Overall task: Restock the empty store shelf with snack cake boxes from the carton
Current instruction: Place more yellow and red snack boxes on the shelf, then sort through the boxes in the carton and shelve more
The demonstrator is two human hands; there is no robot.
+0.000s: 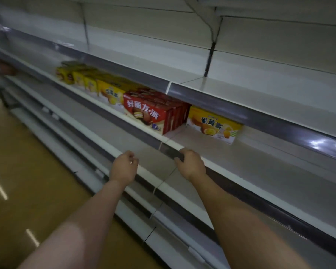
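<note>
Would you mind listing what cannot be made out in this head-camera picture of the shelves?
- Carton: nowhere in the head view.
- Far yellow boxes: print blurred by distance.
- Reddish object on the far left of the shelf: too blurred to identify.
- Lone yellow box: its top hidden under the upper shelf edge.
- Right hand: fingertips hidden over the shelf lip.
- Left hand: seems empty.

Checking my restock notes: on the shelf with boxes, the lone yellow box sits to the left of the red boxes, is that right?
Not quite. The head view shows the lone yellow box to the right of the red boxes, on the same shelf; more yellow boxes are on their left.
</note>
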